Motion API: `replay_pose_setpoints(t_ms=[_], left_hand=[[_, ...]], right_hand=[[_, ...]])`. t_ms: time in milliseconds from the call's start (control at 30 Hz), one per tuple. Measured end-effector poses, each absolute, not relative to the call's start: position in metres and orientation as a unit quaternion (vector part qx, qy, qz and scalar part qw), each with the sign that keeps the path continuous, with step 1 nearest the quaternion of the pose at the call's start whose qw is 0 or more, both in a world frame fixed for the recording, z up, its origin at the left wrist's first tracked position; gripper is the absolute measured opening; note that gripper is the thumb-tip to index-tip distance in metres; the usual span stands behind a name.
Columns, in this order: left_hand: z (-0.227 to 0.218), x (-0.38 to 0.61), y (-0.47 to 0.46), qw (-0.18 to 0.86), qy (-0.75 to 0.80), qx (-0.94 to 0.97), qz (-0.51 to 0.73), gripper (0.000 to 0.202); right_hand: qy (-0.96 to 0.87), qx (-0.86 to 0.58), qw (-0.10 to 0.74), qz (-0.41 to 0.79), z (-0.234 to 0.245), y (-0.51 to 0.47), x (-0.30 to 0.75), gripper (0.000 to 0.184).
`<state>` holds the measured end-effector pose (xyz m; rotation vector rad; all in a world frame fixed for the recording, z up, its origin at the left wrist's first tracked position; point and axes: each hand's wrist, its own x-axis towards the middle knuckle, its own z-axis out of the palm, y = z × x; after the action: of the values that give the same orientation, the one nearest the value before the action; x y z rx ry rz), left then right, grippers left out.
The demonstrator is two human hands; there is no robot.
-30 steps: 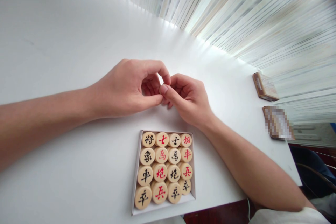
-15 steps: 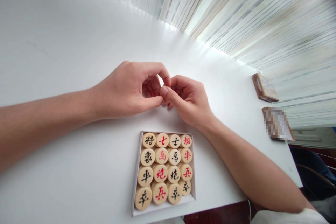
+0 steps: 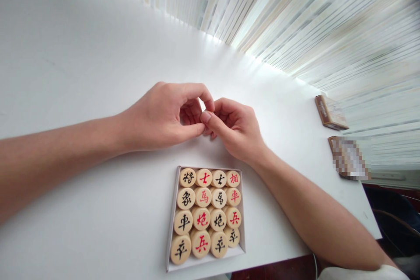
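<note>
left hand (image 3: pixel 167 116) and right hand (image 3: pixel 241 129) meet, fingertips bunched together; i can't tell whether they pinch anything. the box (image 3: pixel 235 250) of round pieces (image 3: pixel 201 218) lies just bodyward, nearer the right.

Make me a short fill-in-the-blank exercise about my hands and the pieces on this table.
The box of round pieces lies nearer the picture's ____ edge than the left hand and right hand.
The pieces are marked in black and ____.
Exactly ____ pieces show their markings.
The table is coloured ____.

bottom; red; sixteen; white
</note>
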<state>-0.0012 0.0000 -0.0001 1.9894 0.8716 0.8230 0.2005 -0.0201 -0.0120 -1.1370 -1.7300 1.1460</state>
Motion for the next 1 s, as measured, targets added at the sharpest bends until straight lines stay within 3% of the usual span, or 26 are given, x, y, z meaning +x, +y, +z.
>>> replay_pose_setpoints(t_ms=[1000], left_hand=[[0.0013,-0.0011,-0.0004,0.398,0.351,0.786,0.319,0.015]], right_hand=[[-0.669,-0.450,0.377,0.456,-0.0113,-0.0206,0.2006,0.040]])
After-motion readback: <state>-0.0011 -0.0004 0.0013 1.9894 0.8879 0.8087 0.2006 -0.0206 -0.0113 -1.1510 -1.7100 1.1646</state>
